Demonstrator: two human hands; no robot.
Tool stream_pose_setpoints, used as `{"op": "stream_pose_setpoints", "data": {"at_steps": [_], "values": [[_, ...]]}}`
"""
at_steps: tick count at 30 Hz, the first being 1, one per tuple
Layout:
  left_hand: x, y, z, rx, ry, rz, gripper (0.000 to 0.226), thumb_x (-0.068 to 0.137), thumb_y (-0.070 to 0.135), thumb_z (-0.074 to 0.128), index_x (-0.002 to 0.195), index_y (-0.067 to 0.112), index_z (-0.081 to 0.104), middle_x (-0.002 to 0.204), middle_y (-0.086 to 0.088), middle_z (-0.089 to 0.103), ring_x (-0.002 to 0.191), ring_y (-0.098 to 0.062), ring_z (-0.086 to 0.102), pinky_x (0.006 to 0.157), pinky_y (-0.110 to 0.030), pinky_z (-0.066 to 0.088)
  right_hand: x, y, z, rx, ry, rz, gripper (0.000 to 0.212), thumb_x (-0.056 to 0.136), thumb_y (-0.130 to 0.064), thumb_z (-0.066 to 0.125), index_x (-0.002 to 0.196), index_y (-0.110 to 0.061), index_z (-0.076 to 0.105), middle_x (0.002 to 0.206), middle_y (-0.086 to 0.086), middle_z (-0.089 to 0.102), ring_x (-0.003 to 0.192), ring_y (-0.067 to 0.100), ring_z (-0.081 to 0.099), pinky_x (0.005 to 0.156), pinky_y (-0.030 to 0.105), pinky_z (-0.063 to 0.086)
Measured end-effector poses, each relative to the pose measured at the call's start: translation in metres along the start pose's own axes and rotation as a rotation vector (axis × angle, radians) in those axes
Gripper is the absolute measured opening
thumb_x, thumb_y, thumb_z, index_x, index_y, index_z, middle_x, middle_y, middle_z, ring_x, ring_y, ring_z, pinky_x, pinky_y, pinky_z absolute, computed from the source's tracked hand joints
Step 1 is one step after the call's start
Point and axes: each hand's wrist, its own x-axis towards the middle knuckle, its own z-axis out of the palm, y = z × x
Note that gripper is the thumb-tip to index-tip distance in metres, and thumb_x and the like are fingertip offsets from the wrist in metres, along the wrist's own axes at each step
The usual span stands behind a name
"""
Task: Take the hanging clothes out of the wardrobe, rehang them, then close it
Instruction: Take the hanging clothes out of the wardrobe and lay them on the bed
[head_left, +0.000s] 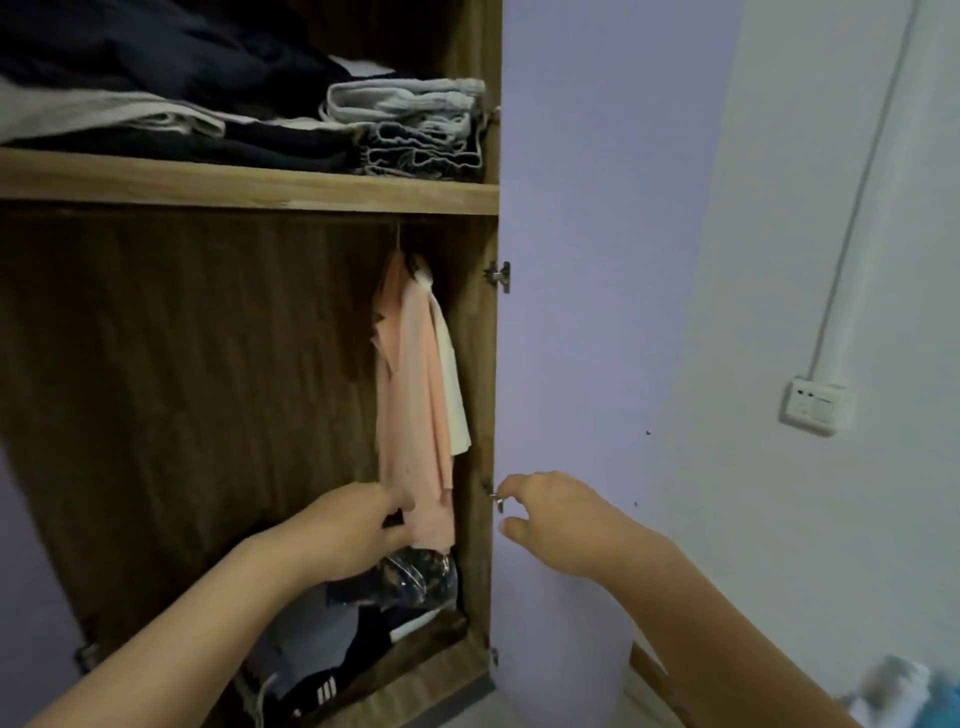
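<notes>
Your left hand (363, 525) grips the hem of the peach hanging garment (415, 395), far right inside the brown wooden wardrobe (234, 189). Your right hand (550, 519) hovers relaxed, empty, beside the lilac door (587, 312). Pulling downward may unhook the garment's hanger.
</notes>
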Motion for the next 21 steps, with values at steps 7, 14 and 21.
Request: {"op": "stream_pose_setpoints", "data": {"at_steps": [7,14,21], "values": [[0.058,-0.049,-0.042,-0.052,0.085,0.041,0.035,0.094,0.034,0.050,0.129,0.026,0.049,0.119,0.015,0.054,0.093,0.008,0.045,0.074,-0.005,0.037,0.090,-0.019,-0.008,-0.010,0.063,-0.064,0.037,0.096,-0.027,0.047,0.131,-0.014,0.047,0.127,0.010,0.053,0.110,0.026,0.055,0.091,0.033,0.048],[0.142,-0.093,-0.072,-0.030,0.144,0.049,0.045,0.093,0.041,0.049,0.134,0.026,0.044,0.130,0.007,0.052,0.109,-0.002,0.051,0.089,-0.016,0.043,0.185,-0.019,-0.030,0.012,0.172,-0.050,0.038,0.097,-0.026,0.046,0.134,-0.017,0.046,0.129,0.005,0.053,0.114,0.022,0.053,0.092,0.029,0.046],[0.221,-0.120,-0.096,-0.023,0.208,0.039,0.043,0.094,0.038,0.048,0.134,0.025,0.044,0.129,0.008,0.053,0.110,-0.003,0.052,0.087,-0.014,0.043,0.283,-0.005,-0.044,0.000,0.233,-0.093,0.043,0.096,-0.024,0.046,0.139,-0.020,0.041,0.132,0.005,0.051,0.116,0.021,0.051,0.093,0.030,0.046]]}}
